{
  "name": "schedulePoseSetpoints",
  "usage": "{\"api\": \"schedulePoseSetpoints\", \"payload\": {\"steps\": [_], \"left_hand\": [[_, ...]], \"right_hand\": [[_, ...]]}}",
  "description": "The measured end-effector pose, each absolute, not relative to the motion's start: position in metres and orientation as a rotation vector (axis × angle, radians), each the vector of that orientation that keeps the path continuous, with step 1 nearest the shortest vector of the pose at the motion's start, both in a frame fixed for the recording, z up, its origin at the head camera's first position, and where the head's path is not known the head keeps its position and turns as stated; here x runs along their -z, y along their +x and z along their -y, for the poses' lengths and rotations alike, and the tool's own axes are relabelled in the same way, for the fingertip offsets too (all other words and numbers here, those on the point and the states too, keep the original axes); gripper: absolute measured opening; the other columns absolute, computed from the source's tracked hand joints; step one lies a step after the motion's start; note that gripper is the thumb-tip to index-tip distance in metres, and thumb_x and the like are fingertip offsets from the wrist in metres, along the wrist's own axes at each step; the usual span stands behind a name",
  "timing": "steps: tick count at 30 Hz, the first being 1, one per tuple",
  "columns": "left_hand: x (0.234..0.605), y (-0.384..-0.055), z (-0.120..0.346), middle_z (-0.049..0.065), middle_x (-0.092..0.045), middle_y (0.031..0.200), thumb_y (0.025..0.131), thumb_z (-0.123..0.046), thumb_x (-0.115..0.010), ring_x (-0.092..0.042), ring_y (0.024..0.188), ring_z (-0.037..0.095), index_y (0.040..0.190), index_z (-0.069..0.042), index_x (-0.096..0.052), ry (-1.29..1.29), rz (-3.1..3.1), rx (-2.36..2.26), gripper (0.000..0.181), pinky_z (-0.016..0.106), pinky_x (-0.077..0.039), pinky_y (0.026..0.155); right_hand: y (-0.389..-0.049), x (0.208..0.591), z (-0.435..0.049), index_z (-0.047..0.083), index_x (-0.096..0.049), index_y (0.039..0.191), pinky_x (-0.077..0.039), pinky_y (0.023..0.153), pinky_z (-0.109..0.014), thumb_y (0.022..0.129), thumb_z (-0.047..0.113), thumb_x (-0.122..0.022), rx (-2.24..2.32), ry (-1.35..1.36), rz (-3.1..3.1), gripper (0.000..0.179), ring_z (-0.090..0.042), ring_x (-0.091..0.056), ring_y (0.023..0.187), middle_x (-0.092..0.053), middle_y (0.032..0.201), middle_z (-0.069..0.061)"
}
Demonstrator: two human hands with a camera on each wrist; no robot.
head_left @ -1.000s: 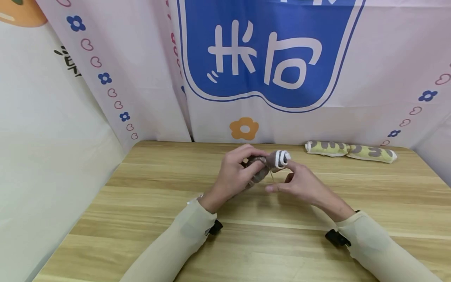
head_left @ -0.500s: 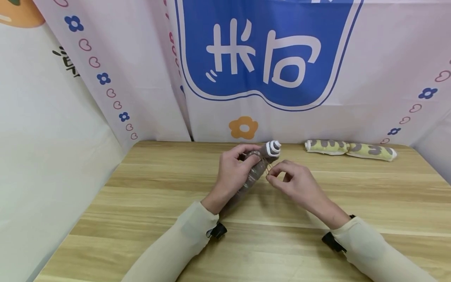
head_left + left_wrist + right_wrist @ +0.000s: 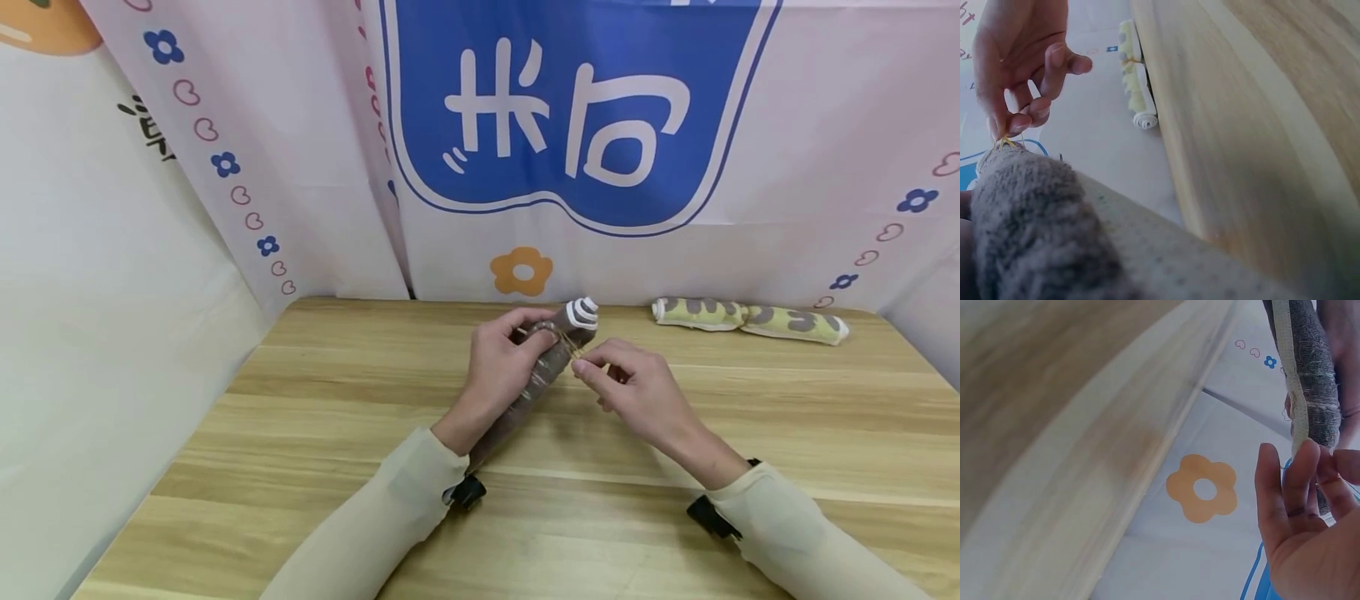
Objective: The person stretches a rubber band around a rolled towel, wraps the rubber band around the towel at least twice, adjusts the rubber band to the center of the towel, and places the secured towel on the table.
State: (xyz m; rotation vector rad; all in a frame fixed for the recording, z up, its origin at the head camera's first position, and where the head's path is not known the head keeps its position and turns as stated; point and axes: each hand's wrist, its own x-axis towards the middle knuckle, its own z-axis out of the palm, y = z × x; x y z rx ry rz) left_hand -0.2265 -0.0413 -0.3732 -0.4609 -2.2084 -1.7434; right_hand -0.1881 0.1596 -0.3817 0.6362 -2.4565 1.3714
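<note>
My left hand (image 3: 504, 360) grips a rolled brown towel (image 3: 528, 393) near its far end, where the white-edged spiral faces up. The roll slants from my left wrist up and away over the table. A thin yellowish rubber band (image 3: 572, 342) loops round the towel just beyond my left thumb. Thumb and fingertips of my right hand (image 3: 641, 383) pinch this band and stretch it out from the roll. In the left wrist view, the pulled strands of the band (image 3: 1005, 143) rise from the towel (image 3: 1041, 219) to the pinching fingertips. Part of the loop is hidden behind the roll.
A second rolled towel (image 3: 791, 325), yellow-green with grey patches and tied at its middle, lies at the table's back right. The wooden table (image 3: 585, 533) ends at a printed curtain (image 3: 450, 250) behind it.
The towel has tilted so more of its length shows. My right hand has drawn back from the towel's end, its spread thumb and finger closing into a pinch on the rubber band.
</note>
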Motion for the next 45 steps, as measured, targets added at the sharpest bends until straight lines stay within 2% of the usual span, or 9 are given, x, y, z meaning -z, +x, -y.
{"api": "schedulePoseSetpoints", "payload": {"steps": [5, 14, 21, 24, 27, 31, 36, 41, 45], "left_hand": [[0.372, -0.228, 0.041, 0.001, -0.074, 0.090, 0.092, -0.008, -0.076, -0.061, 0.075, 0.014, 0.111, -0.011, -0.083, -0.412, 2.217, 1.778, 0.020, 0.026, -0.049, 0.061], [0.371, -0.231, 0.041, 0.000, -0.074, 0.095, 0.091, -0.006, -0.077, -0.058, 0.077, 0.013, 0.113, -0.010, -0.083, -0.404, 2.167, 1.916, 0.023, 0.024, -0.047, 0.064], [0.364, -0.230, 0.045, 0.001, -0.076, 0.106, 0.093, -0.007, -0.078, -0.061, 0.082, 0.012, 0.117, -0.007, -0.081, -0.451, 2.096, 2.112, 0.024, 0.025, -0.049, 0.068], [0.361, -0.231, 0.047, 0.002, -0.074, 0.104, 0.094, -0.008, -0.078, -0.062, 0.086, 0.013, 0.120, -0.005, -0.080, -0.455, 2.055, 2.255, 0.026, 0.026, -0.050, 0.071], [0.359, -0.232, 0.048, 0.003, -0.072, 0.106, 0.094, -0.008, -0.077, -0.062, 0.092, 0.014, 0.123, -0.002, -0.078, -0.434, 2.016, 2.402, 0.030, 0.026, -0.051, 0.075], [0.357, -0.232, 0.050, 0.005, -0.069, 0.120, 0.096, -0.006, -0.074, -0.063, 0.098, 0.015, 0.131, 0.001, -0.072, -0.372, 1.962, 2.587, 0.036, 0.027, -0.053, 0.078], [0.357, -0.235, 0.052, 0.008, -0.066, 0.130, 0.097, -0.006, -0.073, -0.065, 0.097, 0.017, 0.135, 0.000, -0.071, -0.259, 1.882, 2.680, 0.039, 0.027, -0.055, 0.076], [0.359, -0.240, 0.055, 0.007, -0.073, 0.124, 0.094, -0.008, -0.079, -0.066, 0.096, 0.017, 0.123, -0.006, -0.078, -0.128, 1.840, 2.516, 0.030, 0.027, -0.055, 0.074], [0.358, -0.241, 0.054, 0.008, -0.076, 0.109, 0.091, -0.005, -0.080, -0.066, 0.091, 0.015, 0.116, -0.006, -0.082, -0.055, 1.883, 2.291, 0.025, 0.025, -0.054, 0.072]], "right_hand": [[-0.187, 0.383, -0.161, 0.016, -0.078, 0.099, -0.050, 0.050, -0.030, 0.106, 0.020, -0.069, -1.351, 0.657, 2.468, 0.012, -0.015, -0.060, 0.058, -0.062, 0.079, 0.004], [-0.186, 0.381, -0.164, 0.013, -0.073, 0.088, -0.049, 0.052, -0.030, 0.107, 0.018, -0.065, -1.382, 0.578, 2.485, 0.021, -0.017, -0.061, 0.057, -0.062, 0.071, -0.002], [-0.189, 0.378, -0.169, 0.008, -0.074, 0.089, -0.054, 0.066, -0.034, 0.110, 0.027, -0.059, -1.612, 0.447, 2.607, 0.032, -0.027, -0.067, 0.060, -0.074, 0.089, -0.008], [-0.192, 0.378, -0.169, 0.005, -0.071, 0.090, -0.057, 0.069, -0.036, 0.111, 0.030, -0.057, -1.686, 0.476, 2.633, 0.036, -0.032, -0.067, 0.058, -0.073, 0.088, -0.010], [-0.194, 0.380, -0.169, 0.001, -0.068, 0.090, -0.059, 0.067, -0.038, 0.112, 0.034, -0.055, -1.733, 0.514, 2.658, 0.042, -0.034, -0.067, 0.056, -0.073, 0.084, -0.013], [-0.197, 0.383, -0.169, -0.003, -0.066, 0.091, -0.059, 0.059, -0.042, 0.113, 0.037, -0.052, -1.746, 0.542, 2.707, 0.048, -0.033, -0.067, 0.054, -0.072, 0.079, -0.014], [-0.198, 0.383, -0.169, -0.002, -0.065, 0.088, -0.059, 0.057, -0.047, 0.113, 0.042, -0.051, -1.758, 0.480, 2.773, 0.053, -0.037, -0.067, 0.053, -0.071, 0.074, -0.013], [-0.197, 0.383, -0.168, 0.002, -0.063, 0.078, -0.060, 0.060, -0.043, 0.110, 0.045, -0.057, -1.745, 0.427, 2.769, 0.054, -0.035, -0.066, 0.053, -0.067, 0.069, -0.014], [-0.193, 0.383, -0.166, 0.006, -0.063, 0.078, -0.055, 0.053, -0.037, 0.109, 0.037, -0.062, -1.611, 0.595, 2.696, 0.044, -0.027, -0.062, 0.055, -0.063, 0.068, -0.010]]}}
